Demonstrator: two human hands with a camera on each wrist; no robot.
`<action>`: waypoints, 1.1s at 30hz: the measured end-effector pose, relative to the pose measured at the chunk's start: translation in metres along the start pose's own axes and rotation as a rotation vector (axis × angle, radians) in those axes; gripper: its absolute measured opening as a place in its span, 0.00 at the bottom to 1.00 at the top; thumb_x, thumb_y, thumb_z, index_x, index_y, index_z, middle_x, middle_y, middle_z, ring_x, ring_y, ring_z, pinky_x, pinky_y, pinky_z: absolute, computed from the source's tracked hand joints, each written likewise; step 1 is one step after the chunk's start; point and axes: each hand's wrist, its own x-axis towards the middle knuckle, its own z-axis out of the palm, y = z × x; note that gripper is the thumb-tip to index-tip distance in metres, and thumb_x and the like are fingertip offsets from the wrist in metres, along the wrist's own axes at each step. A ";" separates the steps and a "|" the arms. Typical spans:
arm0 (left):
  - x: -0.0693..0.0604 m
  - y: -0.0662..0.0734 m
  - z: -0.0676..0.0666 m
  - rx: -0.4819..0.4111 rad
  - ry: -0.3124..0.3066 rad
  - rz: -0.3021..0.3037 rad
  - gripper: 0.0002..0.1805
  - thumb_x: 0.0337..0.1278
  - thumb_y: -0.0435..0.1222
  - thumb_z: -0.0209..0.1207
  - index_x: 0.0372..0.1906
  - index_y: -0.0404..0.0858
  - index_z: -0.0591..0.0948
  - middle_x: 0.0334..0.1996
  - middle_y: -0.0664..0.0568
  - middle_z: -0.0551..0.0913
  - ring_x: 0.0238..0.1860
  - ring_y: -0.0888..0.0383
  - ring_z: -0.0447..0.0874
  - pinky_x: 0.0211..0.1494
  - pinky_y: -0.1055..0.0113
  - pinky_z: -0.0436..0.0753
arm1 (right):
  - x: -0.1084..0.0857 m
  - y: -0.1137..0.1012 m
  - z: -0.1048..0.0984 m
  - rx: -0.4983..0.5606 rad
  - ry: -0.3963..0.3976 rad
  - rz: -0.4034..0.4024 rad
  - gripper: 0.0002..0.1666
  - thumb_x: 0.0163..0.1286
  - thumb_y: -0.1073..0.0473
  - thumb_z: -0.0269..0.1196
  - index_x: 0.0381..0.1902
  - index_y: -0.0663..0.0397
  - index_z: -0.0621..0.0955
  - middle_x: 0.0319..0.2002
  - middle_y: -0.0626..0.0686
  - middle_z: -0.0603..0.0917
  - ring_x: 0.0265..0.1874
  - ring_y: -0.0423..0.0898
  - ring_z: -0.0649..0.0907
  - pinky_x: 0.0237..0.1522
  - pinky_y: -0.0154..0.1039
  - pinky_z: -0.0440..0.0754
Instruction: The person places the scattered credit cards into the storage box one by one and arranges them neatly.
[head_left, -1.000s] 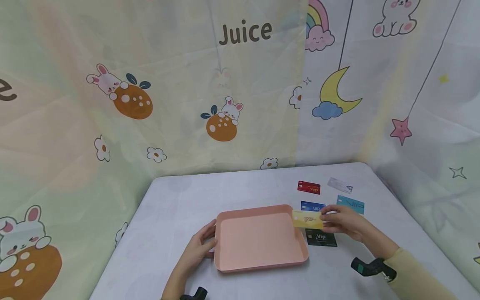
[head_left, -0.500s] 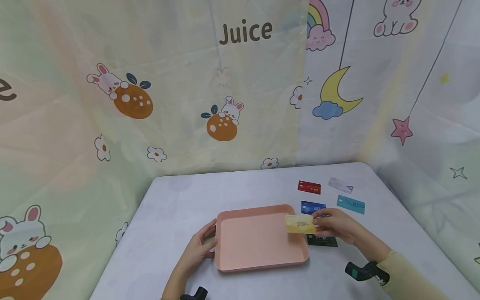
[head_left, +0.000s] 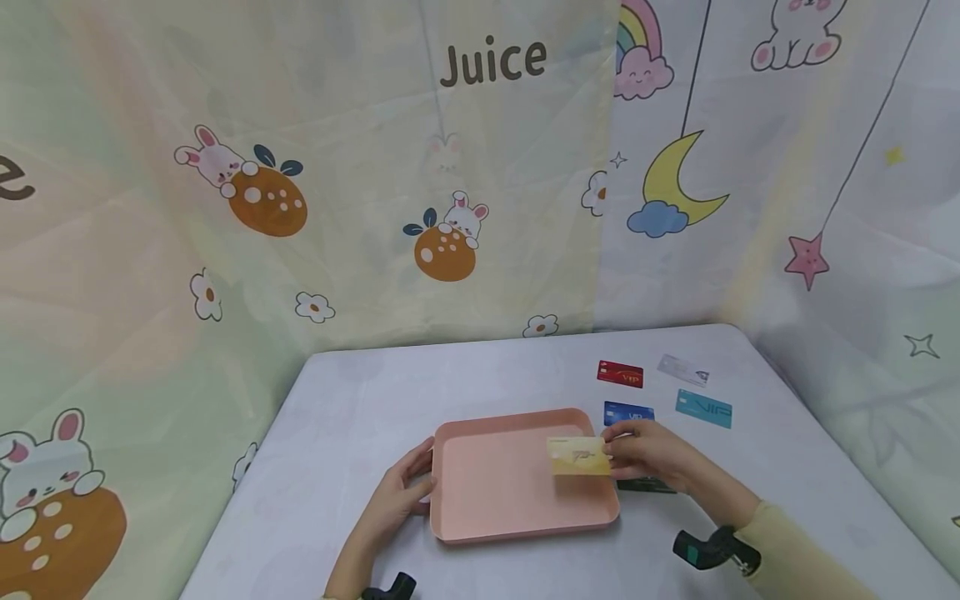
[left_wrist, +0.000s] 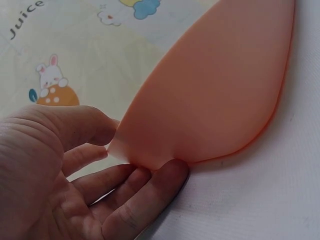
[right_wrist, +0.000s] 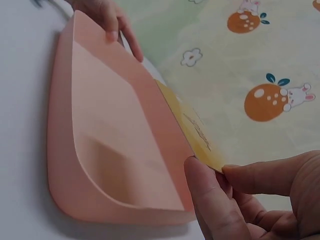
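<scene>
My right hand (head_left: 651, 452) pinches a yellow card (head_left: 576, 457) by its right end. The card is above the right part of a pink tray (head_left: 491, 483) and casts a shadow inside it. In the right wrist view, thumb and fingertips hold one corner of the yellow card (right_wrist: 187, 122). My left hand (head_left: 395, 500) holds the tray's left edge. The left wrist view has the left-hand fingers (left_wrist: 145, 200) against the tray's outer wall and underside edge. A black card (head_left: 647, 485), partly hidden by the right hand, lies just right of the tray.
Right of the tray and behind it, flat on the white table (head_left: 375, 400), are a red card (head_left: 620, 374), a pale silver card (head_left: 683, 370), a teal card (head_left: 703, 408) and a blue card (head_left: 628, 412). A printed curtain (head_left: 360, 167) hangs behind the table.
My right hand has carried the yellow card leftward and slightly nearer, from the tray's right rim to over its inside. My left hand has stayed at the tray's left edge.
</scene>
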 end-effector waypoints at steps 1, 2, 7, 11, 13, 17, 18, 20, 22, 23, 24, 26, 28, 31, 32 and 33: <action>0.000 0.000 0.000 0.001 -0.001 0.002 0.39 0.71 0.34 0.61 0.81 0.39 0.59 0.77 0.33 0.63 0.76 0.33 0.65 0.45 0.52 0.91 | 0.000 -0.001 0.002 0.001 -0.001 0.001 0.25 0.72 0.62 0.64 0.61 0.72 0.75 0.50 0.61 0.85 0.37 0.49 0.89 0.42 0.43 0.91; 0.000 0.001 0.000 0.003 0.000 0.003 0.39 0.71 0.34 0.61 0.81 0.39 0.59 0.77 0.33 0.63 0.75 0.33 0.65 0.45 0.52 0.92 | 0.000 -0.002 0.005 0.002 -0.001 0.002 0.25 0.72 0.61 0.65 0.61 0.71 0.75 0.50 0.61 0.85 0.37 0.49 0.88 0.42 0.43 0.91; 0.000 0.001 0.000 0.013 0.006 0.008 0.39 0.71 0.35 0.61 0.81 0.38 0.59 0.77 0.32 0.64 0.75 0.33 0.67 0.44 0.53 0.92 | 0.000 -0.004 0.017 0.021 0.004 0.002 0.26 0.72 0.60 0.66 0.61 0.70 0.75 0.47 0.59 0.85 0.35 0.48 0.87 0.42 0.41 0.91; 0.000 0.001 0.000 0.018 0.014 0.005 0.39 0.70 0.35 0.62 0.81 0.38 0.59 0.77 0.32 0.64 0.74 0.33 0.68 0.43 0.53 0.92 | 0.001 -0.005 0.028 0.043 -0.013 -0.003 0.24 0.71 0.61 0.66 0.60 0.69 0.76 0.45 0.58 0.84 0.35 0.47 0.87 0.41 0.40 0.90; 0.000 0.001 0.000 0.016 0.016 0.001 0.39 0.71 0.35 0.62 0.81 0.38 0.60 0.77 0.32 0.64 0.74 0.33 0.68 0.43 0.53 0.92 | 0.001 -0.005 0.032 0.053 -0.031 -0.005 0.23 0.71 0.61 0.66 0.59 0.69 0.76 0.45 0.58 0.84 0.35 0.47 0.87 0.41 0.39 0.90; -0.001 0.002 0.001 0.009 0.019 -0.008 0.39 0.71 0.35 0.62 0.81 0.40 0.60 0.77 0.33 0.64 0.74 0.34 0.68 0.44 0.53 0.92 | 0.002 -0.003 0.038 0.070 -0.077 -0.022 0.22 0.71 0.61 0.66 0.58 0.69 0.77 0.43 0.57 0.84 0.34 0.47 0.86 0.41 0.37 0.90; -0.001 0.002 0.002 0.007 0.020 -0.010 0.39 0.71 0.36 0.62 0.81 0.40 0.60 0.77 0.33 0.64 0.74 0.34 0.68 0.44 0.53 0.92 | 0.002 -0.003 0.039 0.072 -0.084 -0.028 0.22 0.71 0.61 0.66 0.57 0.69 0.77 0.42 0.56 0.84 0.34 0.46 0.86 0.41 0.37 0.90; -0.001 0.002 0.002 0.002 0.021 -0.012 0.39 0.71 0.36 0.62 0.81 0.41 0.60 0.77 0.34 0.64 0.75 0.35 0.68 0.45 0.53 0.91 | 0.004 -0.002 0.043 0.080 -0.093 -0.034 0.21 0.71 0.61 0.66 0.56 0.69 0.78 0.41 0.56 0.84 0.33 0.46 0.86 0.41 0.37 0.90; 0.000 0.002 0.002 -0.003 0.021 -0.014 0.39 0.70 0.36 0.62 0.81 0.41 0.60 0.77 0.34 0.65 0.75 0.35 0.68 0.45 0.53 0.91 | 0.005 -0.001 0.047 0.088 -0.098 -0.034 0.21 0.71 0.61 0.66 0.55 0.69 0.78 0.41 0.56 0.84 0.33 0.46 0.85 0.41 0.37 0.90; 0.000 0.002 0.002 -0.004 0.021 -0.015 0.39 0.70 0.36 0.62 0.81 0.41 0.60 0.77 0.34 0.65 0.75 0.35 0.68 0.45 0.53 0.91 | 0.006 0.000 0.049 0.092 -0.100 -0.033 0.20 0.70 0.62 0.66 0.55 0.69 0.78 0.41 0.56 0.84 0.34 0.46 0.85 0.41 0.37 0.90; 0.000 0.002 0.001 -0.004 0.022 -0.016 0.39 0.70 0.36 0.62 0.81 0.41 0.61 0.77 0.35 0.65 0.75 0.35 0.68 0.45 0.53 0.91 | 0.007 0.001 0.051 0.096 -0.101 -0.030 0.20 0.70 0.62 0.66 0.55 0.69 0.78 0.41 0.56 0.84 0.34 0.46 0.85 0.41 0.37 0.90; 0.000 0.002 0.001 -0.002 0.020 -0.017 0.39 0.70 0.36 0.62 0.81 0.41 0.60 0.77 0.35 0.65 0.75 0.35 0.67 0.45 0.54 0.91 | 0.007 0.003 0.057 0.095 -0.100 -0.023 0.20 0.70 0.62 0.67 0.55 0.68 0.79 0.42 0.56 0.84 0.34 0.46 0.85 0.42 0.37 0.90; 0.000 0.002 0.001 0.003 0.019 -0.016 0.39 0.71 0.36 0.62 0.81 0.41 0.60 0.77 0.34 0.65 0.75 0.35 0.68 0.45 0.54 0.91 | 0.008 0.005 0.062 0.086 -0.101 -0.020 0.21 0.69 0.61 0.68 0.55 0.68 0.79 0.44 0.57 0.84 0.35 0.47 0.85 0.43 0.38 0.90; 0.000 0.001 0.000 0.012 0.014 -0.006 0.39 0.71 0.36 0.62 0.81 0.41 0.60 0.77 0.34 0.64 0.75 0.34 0.67 0.45 0.54 0.91 | 0.008 0.007 0.071 0.072 -0.107 -0.018 0.22 0.68 0.60 0.69 0.56 0.66 0.79 0.45 0.57 0.85 0.36 0.47 0.86 0.44 0.39 0.90; 0.000 0.000 0.000 0.016 0.012 -0.003 0.39 0.71 0.35 0.62 0.81 0.40 0.60 0.77 0.34 0.64 0.75 0.34 0.67 0.44 0.54 0.92 | 0.008 0.008 0.073 0.072 -0.111 -0.018 0.22 0.68 0.60 0.69 0.56 0.66 0.79 0.45 0.57 0.85 0.36 0.47 0.86 0.43 0.39 0.90; 0.000 0.000 0.001 0.018 0.011 0.000 0.39 0.71 0.35 0.62 0.81 0.40 0.60 0.77 0.34 0.64 0.75 0.34 0.67 0.44 0.54 0.92 | 0.009 0.008 0.076 0.073 -0.117 -0.020 0.22 0.68 0.60 0.69 0.56 0.66 0.79 0.45 0.57 0.84 0.36 0.47 0.86 0.43 0.39 0.90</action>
